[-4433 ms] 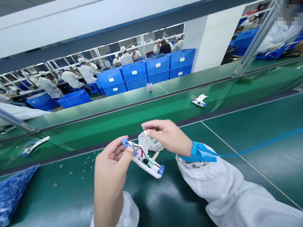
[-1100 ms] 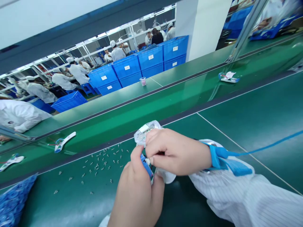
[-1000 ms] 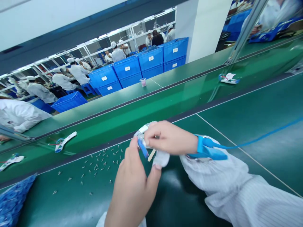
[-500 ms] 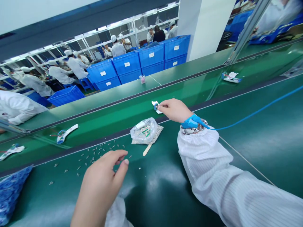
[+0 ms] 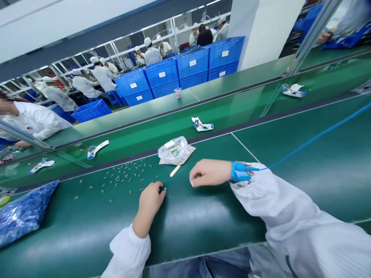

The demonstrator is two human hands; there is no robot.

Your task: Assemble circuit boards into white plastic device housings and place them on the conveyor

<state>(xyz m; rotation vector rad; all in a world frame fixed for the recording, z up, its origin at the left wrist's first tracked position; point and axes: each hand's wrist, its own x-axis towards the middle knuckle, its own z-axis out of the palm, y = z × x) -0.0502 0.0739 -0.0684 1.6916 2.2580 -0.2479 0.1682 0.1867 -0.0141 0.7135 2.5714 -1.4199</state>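
My left hand (image 5: 151,199) is low over the green work surface (image 5: 199,227), thumb and index finger apart beside a tiny white piece (image 5: 165,189). Small metal parts (image 5: 124,175) lie scattered just beyond it. My right hand (image 5: 211,172), a blue strap (image 5: 241,172) round its wrist, hovers loosely curled with no object visible in it. Left of it are a clear plastic bag (image 5: 174,148) of small parts and a flat wooden stick (image 5: 175,171). Farther back, a white handle-shaped housing (image 5: 204,126) with a green board and blue end rests on the belt.
More housings, one with a red wire (image 5: 97,149) and another at right (image 5: 293,90), sit on the green belt (image 5: 150,137). A bag of blue parts (image 5: 27,212) lies at left. Blue bins (image 5: 193,63) and co-workers stand behind. The strap's blue cord (image 5: 313,141) runs off right.
My right hand has let go of the housing on the belt and drawn back toward me. My left hand has come down beside the tiny white piece. The view has shifted.
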